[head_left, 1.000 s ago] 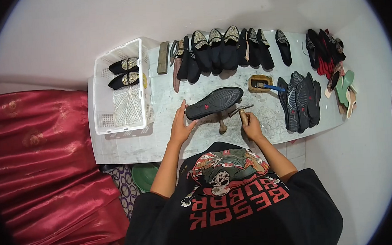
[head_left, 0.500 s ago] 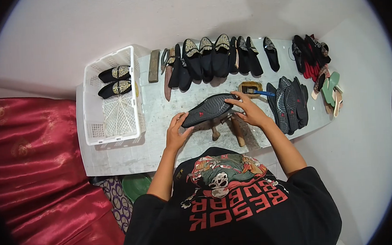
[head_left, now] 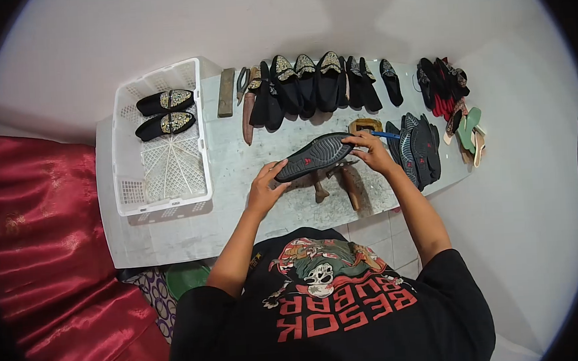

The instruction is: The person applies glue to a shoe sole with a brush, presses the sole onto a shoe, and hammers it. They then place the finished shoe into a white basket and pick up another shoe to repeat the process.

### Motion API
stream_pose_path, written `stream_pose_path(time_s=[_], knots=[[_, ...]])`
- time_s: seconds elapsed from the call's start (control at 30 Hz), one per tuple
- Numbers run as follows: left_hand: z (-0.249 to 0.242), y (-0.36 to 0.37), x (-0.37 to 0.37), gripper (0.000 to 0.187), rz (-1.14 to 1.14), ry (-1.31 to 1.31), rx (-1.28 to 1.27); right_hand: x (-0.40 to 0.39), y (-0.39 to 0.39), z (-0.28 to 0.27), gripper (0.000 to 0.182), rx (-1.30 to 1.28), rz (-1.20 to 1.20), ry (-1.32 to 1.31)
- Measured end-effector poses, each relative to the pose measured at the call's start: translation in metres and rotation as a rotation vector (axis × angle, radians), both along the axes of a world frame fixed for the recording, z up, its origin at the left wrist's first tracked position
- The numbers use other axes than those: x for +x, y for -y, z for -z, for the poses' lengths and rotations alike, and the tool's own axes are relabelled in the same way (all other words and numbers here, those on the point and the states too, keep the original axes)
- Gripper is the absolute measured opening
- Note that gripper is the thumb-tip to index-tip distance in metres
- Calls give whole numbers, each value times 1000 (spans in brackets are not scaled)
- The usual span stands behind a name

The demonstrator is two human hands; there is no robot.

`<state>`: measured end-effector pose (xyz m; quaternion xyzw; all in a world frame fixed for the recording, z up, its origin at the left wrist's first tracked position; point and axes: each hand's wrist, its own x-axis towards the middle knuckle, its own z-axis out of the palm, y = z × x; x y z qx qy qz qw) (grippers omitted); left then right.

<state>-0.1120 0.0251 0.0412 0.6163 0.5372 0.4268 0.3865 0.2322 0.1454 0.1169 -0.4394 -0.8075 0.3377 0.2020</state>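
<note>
A black shoe sole (head_left: 314,158) with wavy tread and a small red mark is held above the table, tread towards me. My left hand (head_left: 263,190) pinches its left end between thumb and fingers. At the other end, my right hand (head_left: 371,154) has its fingers and thumb closed on the edge. Whether an upper is attached underneath is hidden. Below the sole lie a wooden-handled hammer (head_left: 350,189) and another tool (head_left: 321,190), partly covered. Just beyond my right hand is a yellow container (head_left: 363,123) with a blue-handled brush (head_left: 385,135).
Black soles (head_left: 423,149) are piled on the right. Embellished black shoes (head_left: 328,89) line the back, near a wooden block (head_left: 226,92). A white basket (head_left: 202,143) at left holds two shoes (head_left: 166,124). Black and red pieces (head_left: 439,85) and green ones (head_left: 469,128) lie far right.
The view has shifted slightly. The sole remains between both hands and has turned a little, with my right hand's fingers drawn closer together on its end.
</note>
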Motion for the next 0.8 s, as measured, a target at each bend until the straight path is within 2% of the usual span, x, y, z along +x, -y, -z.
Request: stream_pose_path(time_s=[0.17, 0.3, 0.37, 0.5, 0.6, 0.8], knots=[[-15, -15, -2, 63, 76, 13, 21, 14, -5, 1, 55, -61, 54, -52], [-28, -35, 16, 57, 107, 59, 88, 37, -7, 0, 51, -74, 105, -135], [-35, -44, 28, 56, 78, 104, 63, 49, -7, 3, 49, -162, 167, -182], [-46, -61, 56, 50, 11, 167, 45, 66, -14, 8, 49, -147, 188, -218], [-53, -82, 76, 48, -22, 93, 135, 83, -21, 14, 47, -222, 264, -246], [-96, -122, 114, 39, -68, 82, 140, 117, -26, -3, 45, -422, 336, -540]])
